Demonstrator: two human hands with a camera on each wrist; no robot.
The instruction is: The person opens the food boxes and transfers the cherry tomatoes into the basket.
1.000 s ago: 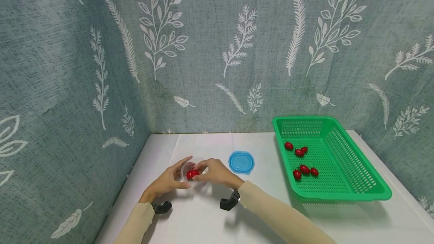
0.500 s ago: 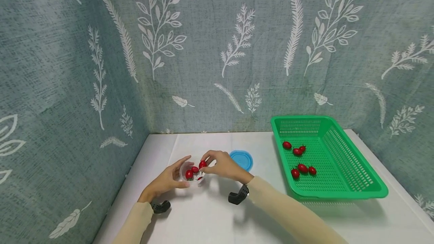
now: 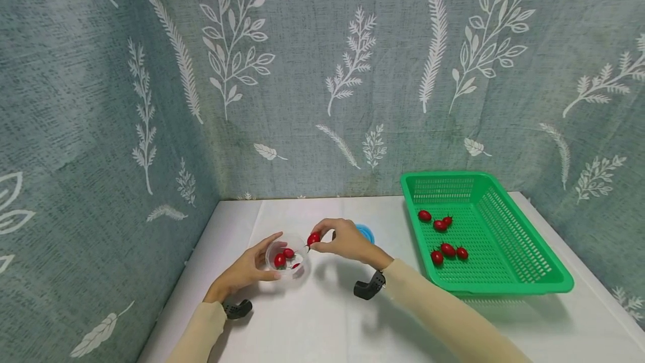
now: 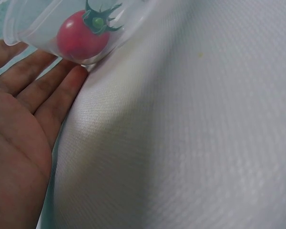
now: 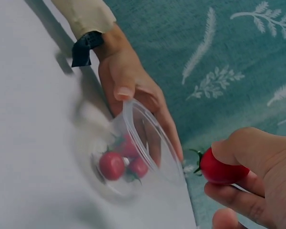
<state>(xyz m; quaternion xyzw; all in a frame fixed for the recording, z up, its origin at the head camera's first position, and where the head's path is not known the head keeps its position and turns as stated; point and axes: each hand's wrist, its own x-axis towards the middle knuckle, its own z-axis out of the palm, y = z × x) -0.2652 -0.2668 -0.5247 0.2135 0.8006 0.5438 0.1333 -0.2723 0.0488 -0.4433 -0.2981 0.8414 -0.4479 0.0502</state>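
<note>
In the head view my left hand point(image 3: 244, 273) holds a small clear plastic container point(image 3: 294, 238) on the table, thumb at the near side and fingers round the far side. Three red cherry tomatoes point(image 5: 111, 166) lie inside it, seen through its wall in the right wrist view. Thumb and fingers of my right hand point(image 3: 347, 241) pinch another cherry tomato point(image 5: 223, 168), just right of the container's rim and apart from it. Its green stem end points toward the container. From the left wrist, one tomato point(image 4: 81, 38) with a green calyx shows through the plastic.
A blue lid point(image 3: 367, 232) lies on the white table point(image 3: 302, 324), partly hidden behind my right hand. To the right stands a green plastic basket point(image 3: 509, 289) with several cherry tomatoes point(image 3: 447, 250) in its left part. Patterned fabric point(image 3: 302, 83) closes off the back and sides.
My right hand has lifted a cherry tomato from inside the container and moved right with it, now covering part of the blue lid. The left hand stays at the container.
</note>
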